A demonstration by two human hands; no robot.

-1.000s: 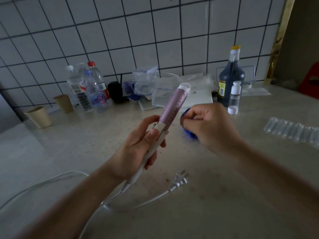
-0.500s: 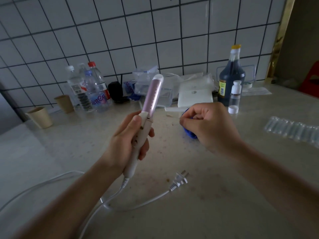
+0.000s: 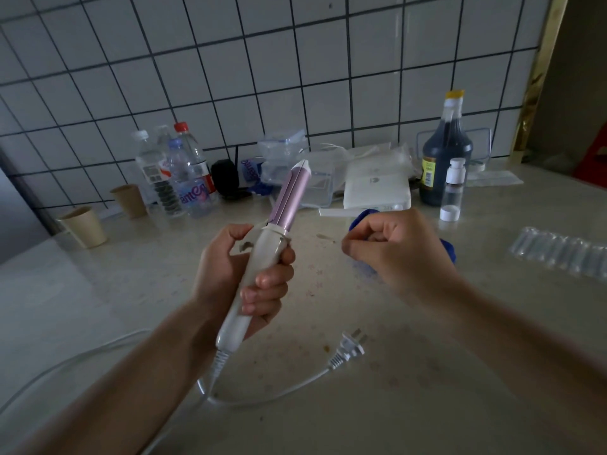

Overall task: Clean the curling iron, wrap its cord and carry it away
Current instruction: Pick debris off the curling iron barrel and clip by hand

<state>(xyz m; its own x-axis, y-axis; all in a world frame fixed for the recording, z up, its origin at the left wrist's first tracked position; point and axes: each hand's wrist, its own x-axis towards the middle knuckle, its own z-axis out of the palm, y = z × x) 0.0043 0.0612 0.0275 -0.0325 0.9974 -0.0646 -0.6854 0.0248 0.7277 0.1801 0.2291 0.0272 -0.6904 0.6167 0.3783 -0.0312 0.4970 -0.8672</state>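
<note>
My left hand (image 3: pixel 243 277) grips the white handle of the curling iron (image 3: pixel 285 198), holding it nearly upright over the counter with its pink barrel pointing up and away. Its white cord (image 3: pixel 262 399) trails from the handle base across the counter and ends in a plug (image 3: pixel 349 349) lying flat. My right hand (image 3: pixel 394 254) is curled around a blue cloth (image 3: pixel 361 216), a short gap to the right of the barrel, not touching it. Most of the cloth is hidden by the hand.
Along the tiled wall stand several water bottles (image 3: pixel 177 178), two paper cups (image 3: pixel 83 226), a white box (image 3: pixel 377 192), a dark bottle (image 3: pixel 445 152) and a small clear bottle (image 3: pixel 453 192). A strip of clear vials (image 3: pixel 565 254) lies at right on the counter (image 3: pixel 427 372).
My left hand has swung the curling iron from a rightward tilt to nearly upright and turned it in its grip. The barrel has moved away from my right hand and the cloth.
</note>
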